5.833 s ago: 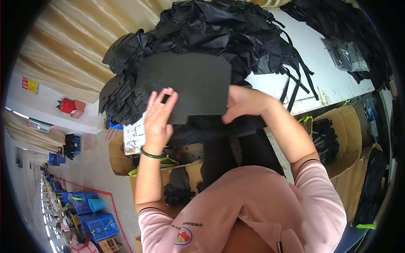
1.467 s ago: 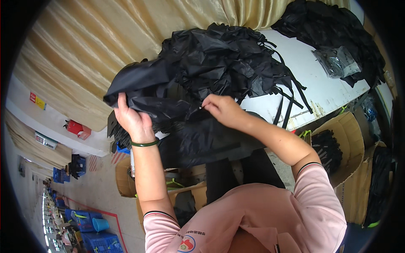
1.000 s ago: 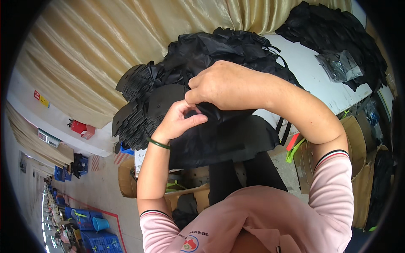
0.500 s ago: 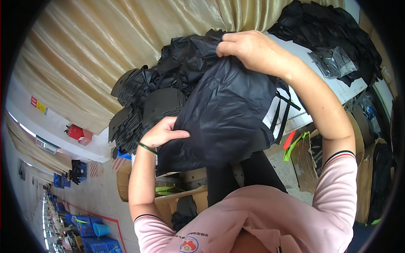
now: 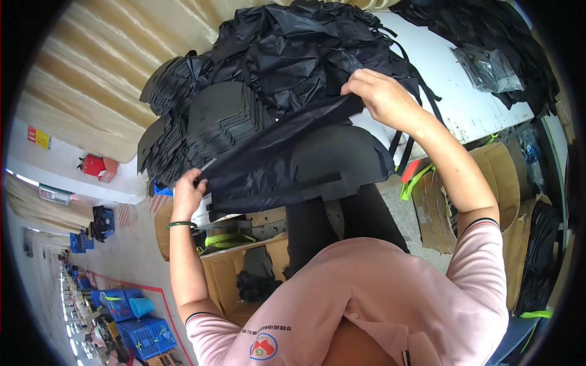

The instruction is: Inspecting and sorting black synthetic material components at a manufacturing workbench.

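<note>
Black fabric (image 5: 256, 165) — pale gold curtain (image 5: 104, 79)

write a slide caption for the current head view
Left hand and right hand hold up the edge of a black fabric piece beside stacked dark panels on a white table.

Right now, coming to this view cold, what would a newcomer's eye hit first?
Center: the black fabric piece held out on a slant between both hands, the left hand low, the right hand higher. Beyond it, a big heap of crumpled black fabric lies on the white tabletop, with stacks of dark flat panels at its lower left. The shiny gold curtain fills the upper left.
</note>
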Demonstrator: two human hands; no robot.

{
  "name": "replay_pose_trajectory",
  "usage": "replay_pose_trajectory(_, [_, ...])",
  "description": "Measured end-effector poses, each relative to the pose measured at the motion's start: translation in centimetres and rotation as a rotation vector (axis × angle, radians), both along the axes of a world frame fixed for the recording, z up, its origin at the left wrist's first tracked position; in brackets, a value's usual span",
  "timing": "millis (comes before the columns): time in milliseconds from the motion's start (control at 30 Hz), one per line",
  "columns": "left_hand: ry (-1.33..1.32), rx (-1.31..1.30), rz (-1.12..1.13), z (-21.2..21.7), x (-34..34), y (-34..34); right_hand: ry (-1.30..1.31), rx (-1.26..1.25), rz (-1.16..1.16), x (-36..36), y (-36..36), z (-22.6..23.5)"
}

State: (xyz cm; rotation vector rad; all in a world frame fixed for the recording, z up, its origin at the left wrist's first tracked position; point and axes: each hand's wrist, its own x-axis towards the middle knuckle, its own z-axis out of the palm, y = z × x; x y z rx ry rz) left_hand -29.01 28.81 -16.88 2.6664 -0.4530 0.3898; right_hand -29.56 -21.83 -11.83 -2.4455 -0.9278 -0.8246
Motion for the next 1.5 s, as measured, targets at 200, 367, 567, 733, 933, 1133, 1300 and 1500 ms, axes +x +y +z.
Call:
replay_pose_trajectory(200, [0.341, -0.365, -0.375, -0.9, -0.4, -8.9, -0.102, -0.182, 0.114, -0.3, 4.0, 3.8])
replay_pose_trajectory(367, [0.540, -0.486, -0.499, 1.3, -2.2, -18.6, -0.185, -0.171, 0.271, -1.1, 8.9, 6.3])
replay_pose_trajectory(567, [0.824, -0.572, -0.486, -1.0, -1.2, -17.2, -0.154, -0.192, 0.155, 0.1, 6.9, 6.1])
replay_pose_trajectory(733, [0.584, -0.315, -0.317, -4.6, -0.6, -9.0, -0.059, -0.130, -0.012, 2.0, 1.9, 3.7])
replay_pose_trajectory(933, [0.273, -0.216, 0.213, -6.1, -1.5, 1.2, -0.008, -0.013, -0.061, 2.3, -0.7, 0.4])
replay_pose_trajectory(1133, [-0.089, -0.458, 0.262, -4.5, -2.8, 2.5, -0.006, 0.019, -0.023, -1.5, -1.2, -1.9])
replay_pose_trajectory(1300, [-0.104, -0.362, 0.237, -9.4, -4.3, 2.1, 0.107, -0.069, -0.021, -5.7, -0.9, -8.3])
replay_pose_trajectory(1500, [0.103, -0.236, 0.197, -15.6, -5.6, 1.4, 0.451, -0.256, 0.060, -8.6, -0.8, -13.9])
